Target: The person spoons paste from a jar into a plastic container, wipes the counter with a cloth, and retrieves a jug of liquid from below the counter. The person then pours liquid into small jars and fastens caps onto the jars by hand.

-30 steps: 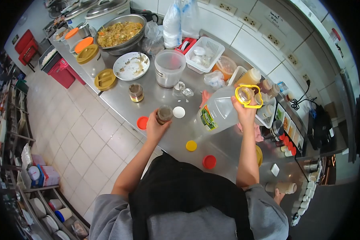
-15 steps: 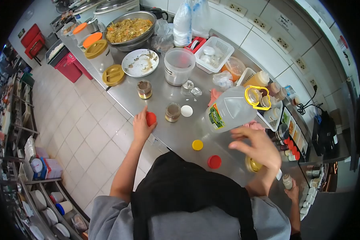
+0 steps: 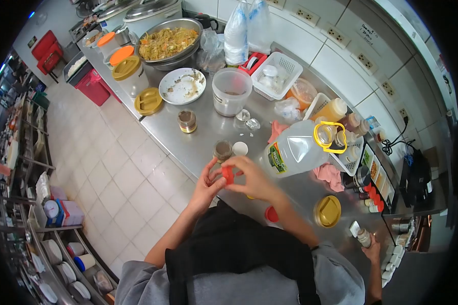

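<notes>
Close to the counter's front edge, a red jar lid (image 3: 228,175) is held between the fingertips of my left hand (image 3: 205,187) and my right hand (image 3: 253,179). Just beyond my fingers stands an open glass jar (image 3: 222,150) with brown powder in it, beside a white disc (image 3: 240,148). A similar jar (image 3: 187,121) stands farther left. Another red lid (image 3: 272,214) lies near my right forearm, which partly covers it. Only a sliver of a yellow lid (image 3: 250,196) shows below my right hand.
A large clear jug (image 3: 295,147) with a yellow handle stands at the right. Behind the jars are a plastic tub (image 3: 231,94), a soiled white bowl (image 3: 182,86) and noodles in a steel bowl (image 3: 169,43). At lower right, another person's hand (image 3: 372,248) holds a small jar (image 3: 364,237).
My left hand has moved right with the red lid. My right hand has come in from beside the jug and now grips the lid too.
</notes>
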